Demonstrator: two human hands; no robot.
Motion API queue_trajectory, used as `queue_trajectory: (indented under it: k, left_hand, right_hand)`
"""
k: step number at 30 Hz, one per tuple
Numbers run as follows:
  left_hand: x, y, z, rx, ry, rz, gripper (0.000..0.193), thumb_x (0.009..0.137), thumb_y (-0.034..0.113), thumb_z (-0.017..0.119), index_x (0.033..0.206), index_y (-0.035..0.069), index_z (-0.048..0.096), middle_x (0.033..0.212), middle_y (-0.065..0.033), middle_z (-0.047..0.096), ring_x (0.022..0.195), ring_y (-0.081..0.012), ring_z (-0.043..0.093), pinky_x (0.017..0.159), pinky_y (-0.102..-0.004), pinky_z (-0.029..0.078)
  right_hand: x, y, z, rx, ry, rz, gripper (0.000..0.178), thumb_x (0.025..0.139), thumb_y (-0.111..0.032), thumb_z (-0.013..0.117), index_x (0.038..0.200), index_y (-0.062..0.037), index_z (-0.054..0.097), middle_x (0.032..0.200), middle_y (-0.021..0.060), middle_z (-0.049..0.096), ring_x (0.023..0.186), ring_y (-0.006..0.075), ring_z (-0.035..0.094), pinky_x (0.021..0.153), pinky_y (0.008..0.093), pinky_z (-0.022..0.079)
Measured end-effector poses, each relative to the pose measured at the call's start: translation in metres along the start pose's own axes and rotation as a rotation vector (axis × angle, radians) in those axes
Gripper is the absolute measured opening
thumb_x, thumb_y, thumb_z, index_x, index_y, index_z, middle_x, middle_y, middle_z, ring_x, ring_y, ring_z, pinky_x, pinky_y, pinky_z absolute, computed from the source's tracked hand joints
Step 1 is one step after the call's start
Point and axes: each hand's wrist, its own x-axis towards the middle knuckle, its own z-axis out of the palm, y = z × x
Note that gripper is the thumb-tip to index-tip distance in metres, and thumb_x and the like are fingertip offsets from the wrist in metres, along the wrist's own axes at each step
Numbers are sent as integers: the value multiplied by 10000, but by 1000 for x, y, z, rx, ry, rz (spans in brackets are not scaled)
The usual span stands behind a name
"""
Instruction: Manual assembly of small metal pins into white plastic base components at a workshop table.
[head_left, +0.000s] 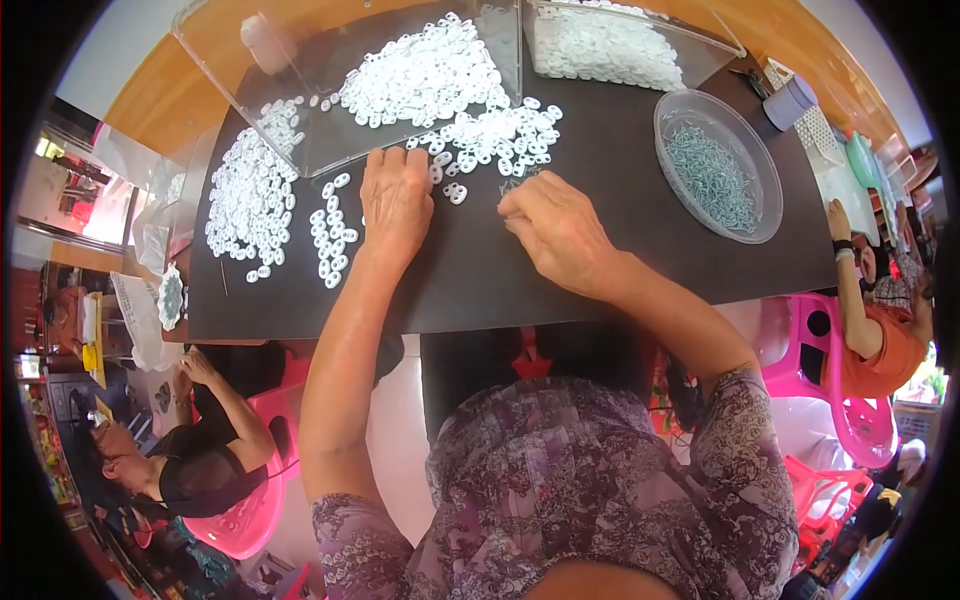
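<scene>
My left hand (397, 195) rests on the dark table with its fingers curled under, beside the loose white oval pieces (500, 138), each with two holes. Whatever lies under those fingers is hidden. To its right, my right hand (560, 225) is closed, thumb and fingers drawn together; I cannot make out anything in the pinch. A few small thin screws (515, 183) lie just beyond its fingertips. Between the two hands sits a small group of white pieces (455, 192). Left of my left hand, more white pieces (332, 235) lie in a loose column.
A clear tray (330, 165) with white pieces spans the back, beside another clear box (715, 42). A round clear tub (770, 215) of screws stands right; a grey-lidded container (790, 103) is behind it. A white pile (250, 195) lies left. People sit at both sides.
</scene>
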Motion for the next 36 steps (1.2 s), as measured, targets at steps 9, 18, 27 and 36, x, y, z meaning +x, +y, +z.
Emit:
queue_trajectory:
  k: [9,18,27,36]
  left_hand:
    - [-9,4,-15,13,-105,-29,149,607,-47,611,727,37,584,760,-128,523,771,-303,500,659,-411,440]
    - [2,4,3,-41,-113,-181,87,727,118,666,763,43,640,819,-141,592,828,-318,543,708,-411,457]
    - [21,6,10,-40,-260,-320,68,710,88,611,758,44,633,757,-154,621,765,-341,589,689,-435,460]
    - [6,15,-25,-353,-149,-340,98,728,98,614,749,2,619,682,-173,618,701,-354,610,643,-423,463]
  right_hand:
    - [-4,-16,8,162,-5,178,166,716,37,628,826,-25,520,757,108,559,752,301,546,656,389,428]
    - [-13,-23,14,180,-2,286,141,740,26,653,854,-9,577,773,88,557,654,197,554,576,305,436]
    - [-15,-27,15,209,41,284,140,710,37,627,788,-21,526,711,117,548,717,306,551,635,391,430]
    - [-17,-30,8,321,58,479,132,740,23,640,844,-13,566,763,106,573,700,234,578,628,335,457]
